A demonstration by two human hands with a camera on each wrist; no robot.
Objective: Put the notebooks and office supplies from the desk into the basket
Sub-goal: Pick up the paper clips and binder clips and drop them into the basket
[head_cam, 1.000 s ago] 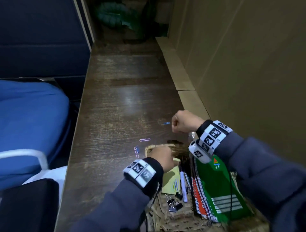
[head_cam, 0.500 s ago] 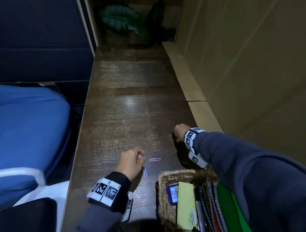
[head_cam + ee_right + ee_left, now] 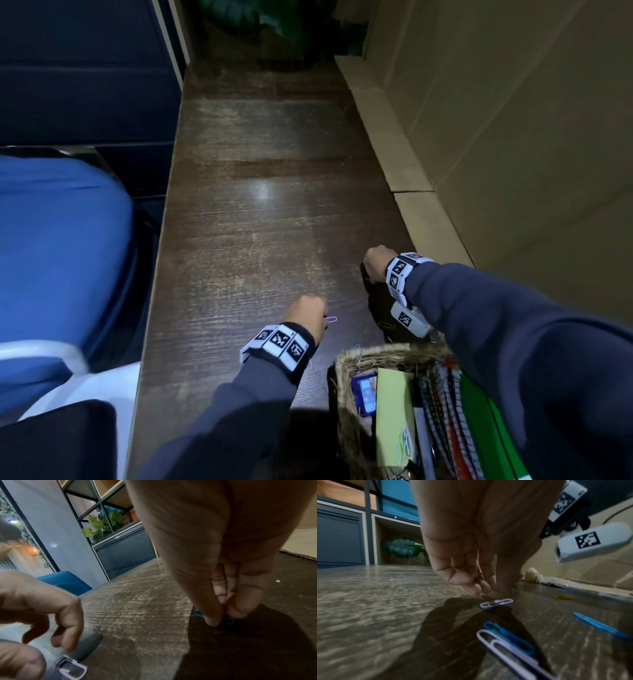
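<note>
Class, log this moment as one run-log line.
left hand reaching lilac paper clip | right hand pinching blue paper clip on desk | basket part-filled

Left hand [image 3: 479,536] curled fingers [image 3: 462,578] just above a lilac paperclip [image 3: 496,603]; blue and lilac clips [image 3: 508,642] nearer on the desk [image 3: 368,615].

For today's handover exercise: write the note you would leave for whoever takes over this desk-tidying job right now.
Right hand: fingers pinching a blue paper clip on the desk.
Left hand: fingers curled above a lilac paper clip, not yet gripping it.
Done: notebooks, yellow notepad and pen already in the basket.
Left: two more clips, blue and lilac, near the left wrist; another blue one and a yellowish one farther right.
</note>
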